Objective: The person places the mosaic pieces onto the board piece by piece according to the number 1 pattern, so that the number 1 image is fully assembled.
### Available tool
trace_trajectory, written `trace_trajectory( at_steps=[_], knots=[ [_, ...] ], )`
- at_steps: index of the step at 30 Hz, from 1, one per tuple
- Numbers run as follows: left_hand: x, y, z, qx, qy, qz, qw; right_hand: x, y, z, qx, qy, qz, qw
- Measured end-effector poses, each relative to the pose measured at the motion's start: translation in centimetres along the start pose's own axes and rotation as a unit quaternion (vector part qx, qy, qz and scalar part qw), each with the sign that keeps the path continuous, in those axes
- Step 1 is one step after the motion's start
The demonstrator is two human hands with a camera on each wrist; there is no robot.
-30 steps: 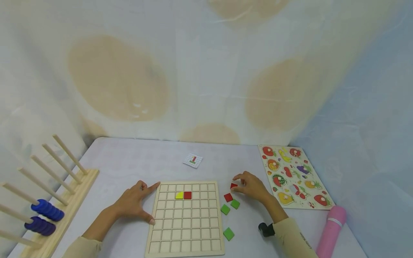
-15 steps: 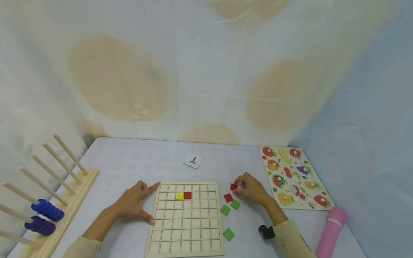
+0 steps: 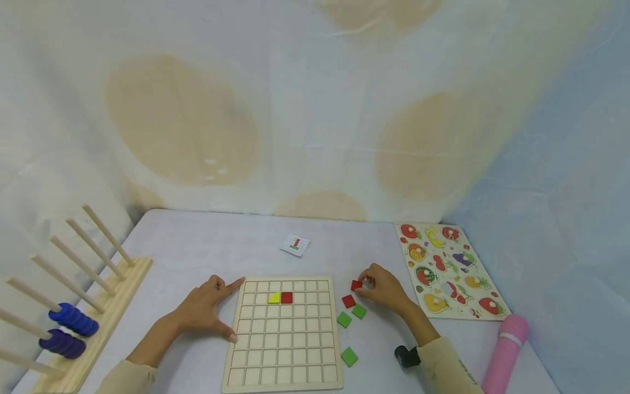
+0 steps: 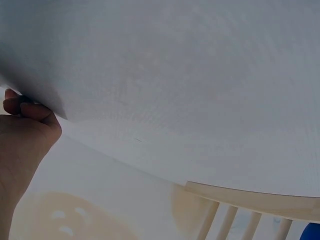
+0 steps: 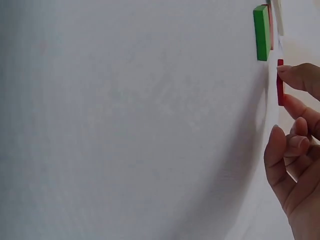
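Note:
A wooden grid board (image 3: 278, 359) lies on the table, a yellow quarter-shaped tile (image 3: 274, 298) and a red square tile (image 3: 286, 297) in adjoining cells near its top. My left hand (image 3: 200, 307) rests at the board's left side, with outstretched index finger and thumb touching its edge. Right of the board, my right hand (image 3: 385, 288) pinches another red tile (image 3: 356, 285) between thumb and index finger; the right wrist view shows this red tile (image 5: 280, 82) edge-on. Beside it lie a third red tile (image 3: 348, 301) and green tiles (image 3: 359, 312).
A small pattern card (image 3: 295, 245) lies behind the board. To the left stands a wooden peg rack (image 3: 118, 287) with blue rings (image 3: 74, 319). A fruit puzzle board (image 3: 449, 272), a pink cylinder (image 3: 506, 350) and a black object (image 3: 407, 354) are on the right.
The right hand's index finger and thumb have come in onto the edges of the red tile, which has turned slightly. My left hand and the board hold their place.

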State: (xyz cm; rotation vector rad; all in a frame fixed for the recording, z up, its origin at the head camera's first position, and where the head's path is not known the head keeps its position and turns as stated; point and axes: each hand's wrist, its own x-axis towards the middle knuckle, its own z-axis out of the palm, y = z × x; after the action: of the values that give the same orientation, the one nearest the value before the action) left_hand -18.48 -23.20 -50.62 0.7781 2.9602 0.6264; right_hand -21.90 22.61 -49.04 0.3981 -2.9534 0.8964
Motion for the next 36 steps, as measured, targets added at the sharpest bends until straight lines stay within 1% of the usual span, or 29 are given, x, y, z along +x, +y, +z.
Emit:
trace_trajectory(
  at_steps=[3, 7, 10, 14, 20, 25, 36],
  knots=[
    [0.0, 0.0, -0.1, -0.006, -0.001, -0.002, 1.0000, -0.1, -0.2, -0.1, 0.014, 0.008, -0.016, 0.9998],
    [0.0, 0.2, -0.4, -0.011, -0.017, -0.017, 0.9996, -0.2, -0.4, 0.0, 0.029, 0.010, -0.018, 0.9994],
    [-0.1, 0.4, -0.6, -0.012, -0.025, -0.021, 0.9994, -0.3, -0.6, 0.0, 0.047, 0.004, -0.017, 0.9987],
    [-0.1, 0.4, -0.5, -0.013, -0.025, -0.023, 0.9993, -0.4, -1.3, 0.1, 0.065, -0.006, -0.023, 0.9976],
    [-0.1, 0.2, -0.3, -0.009, -0.023, -0.021, 0.9995, -0.6, -1.9, 0.6, 0.069, -0.019, -0.055, 0.9959],
    [0.0, 0.1, -0.2, -0.007, -0.021, -0.018, 0.9996, -0.5, -2.6, 1.1, 0.072, -0.031, -0.067, 0.9946],
    [0.1, 0.2, -0.2, -0.006, -0.020, -0.020, 0.9996, -0.7, -5.0, 2.1, 0.062, -0.058, -0.060, 0.9946]
  ],
)
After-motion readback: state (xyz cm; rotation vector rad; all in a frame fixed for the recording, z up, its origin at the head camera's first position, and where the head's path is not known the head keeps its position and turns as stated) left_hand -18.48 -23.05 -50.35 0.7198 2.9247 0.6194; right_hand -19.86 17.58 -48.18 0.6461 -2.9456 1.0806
